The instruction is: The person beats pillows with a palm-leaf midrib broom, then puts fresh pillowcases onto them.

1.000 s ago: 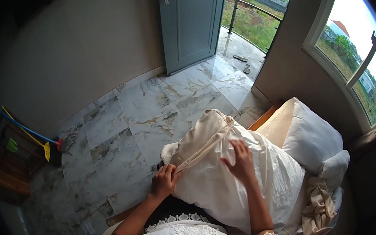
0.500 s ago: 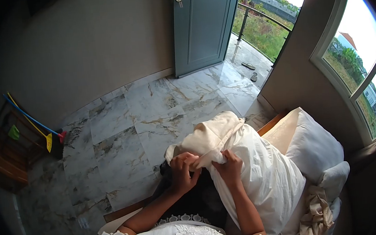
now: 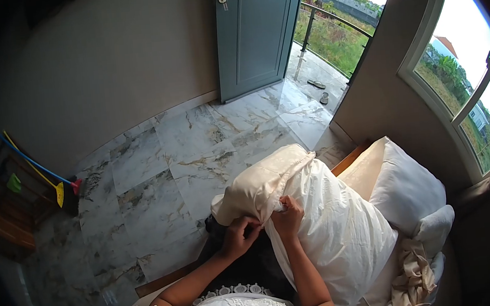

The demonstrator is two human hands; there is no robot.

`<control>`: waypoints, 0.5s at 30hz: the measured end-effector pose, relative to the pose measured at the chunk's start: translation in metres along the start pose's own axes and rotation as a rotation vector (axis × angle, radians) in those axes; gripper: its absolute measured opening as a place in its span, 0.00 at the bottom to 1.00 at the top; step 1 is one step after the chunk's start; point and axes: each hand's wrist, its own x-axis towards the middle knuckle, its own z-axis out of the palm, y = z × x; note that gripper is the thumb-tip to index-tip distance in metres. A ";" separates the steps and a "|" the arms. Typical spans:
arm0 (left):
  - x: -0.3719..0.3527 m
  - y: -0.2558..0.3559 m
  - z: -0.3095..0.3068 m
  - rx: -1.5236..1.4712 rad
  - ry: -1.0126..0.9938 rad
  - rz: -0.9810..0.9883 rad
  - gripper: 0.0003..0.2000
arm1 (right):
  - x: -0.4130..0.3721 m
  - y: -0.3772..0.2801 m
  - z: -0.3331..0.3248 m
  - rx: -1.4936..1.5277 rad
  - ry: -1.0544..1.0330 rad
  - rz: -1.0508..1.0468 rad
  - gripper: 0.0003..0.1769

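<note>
A large white cushion (image 3: pixel 339 232) lies across my lap, with a cream fabric cover (image 3: pixel 259 181) over its far end. My left hand (image 3: pixel 242 236) is closed, its fingertips pinching the edge of the cream cover. Close beside it on the right, my right hand (image 3: pixel 287 216) grips the cover's edge where it meets the white cushion. A small bit of white fabric shows at the right hand's fingers. The cover's inside is hidden from me.
A white pillow (image 3: pixel 408 188) leans at the right of the seat, near crumpled beige cloth (image 3: pixel 412 278). A grey door (image 3: pixel 258 41) stands ajar toward a railed balcony holding sandals (image 3: pixel 316 84). Left, a yellow broom (image 3: pixel 60 194) and a wooden chair (image 3: pixel 11 179) stand by the wall.
Both hands have moved slightly down, the right also a little left, and the cream cover now hangs smoother over the cushion's end. My view has shifted slightly.
</note>
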 end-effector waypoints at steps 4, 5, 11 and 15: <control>0.025 -0.007 -0.024 0.090 0.466 -0.120 0.14 | -0.012 -0.001 0.006 0.018 0.015 -0.094 0.15; 0.032 -0.010 -0.027 0.156 0.476 -0.136 0.14 | -0.014 -0.005 0.004 -0.030 0.016 -0.157 0.15; 0.045 -0.045 -0.027 0.293 0.262 -0.318 0.07 | -0.028 0.002 0.014 -0.034 -0.025 -0.181 0.15; 0.048 -0.045 -0.030 0.210 0.166 -0.487 0.06 | -0.036 -0.005 0.011 -0.012 -0.087 -0.104 0.13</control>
